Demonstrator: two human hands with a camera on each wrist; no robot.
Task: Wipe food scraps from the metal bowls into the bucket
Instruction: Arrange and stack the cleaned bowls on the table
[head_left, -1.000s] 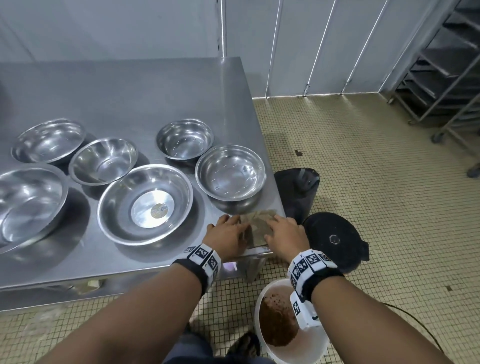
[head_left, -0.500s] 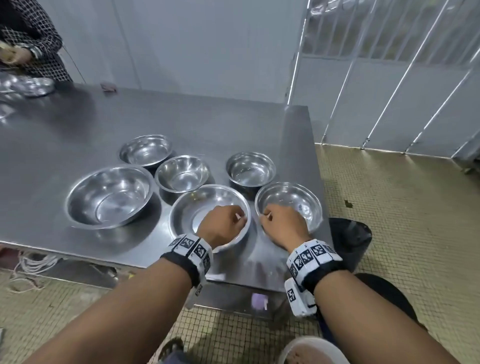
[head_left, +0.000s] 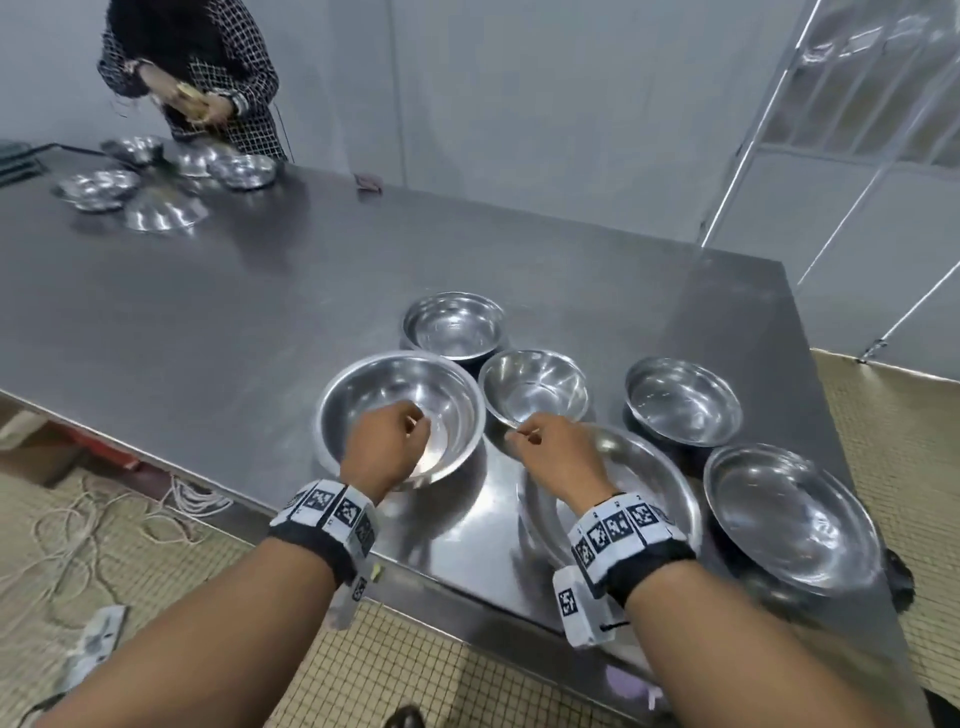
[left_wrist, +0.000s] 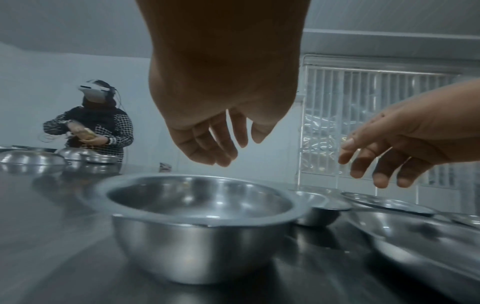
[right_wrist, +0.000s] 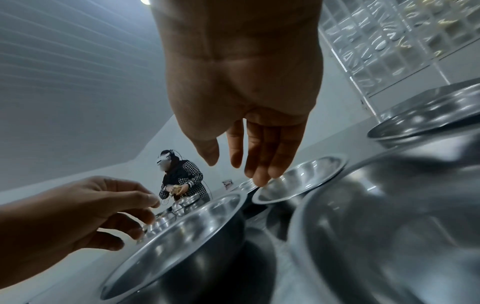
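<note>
1. Left hand (head_left: 387, 447): held above the large, deep, round stainless-steel bowl (head_left: 363, 384), fingers loosely curled, holding nothing.
2. Right hand (head_left: 558, 454): held over the gap between the wide, shallow steel bowl (head_left: 670, 483) and the small round steel bowl (head_left: 535, 384), fingers hanging relaxed and empty.
3. Six metal bowls stand clustered at the near right end of the grey stainless-steel table (head_left: 234, 322).
4. The bucket lies outside all three views.
</note>
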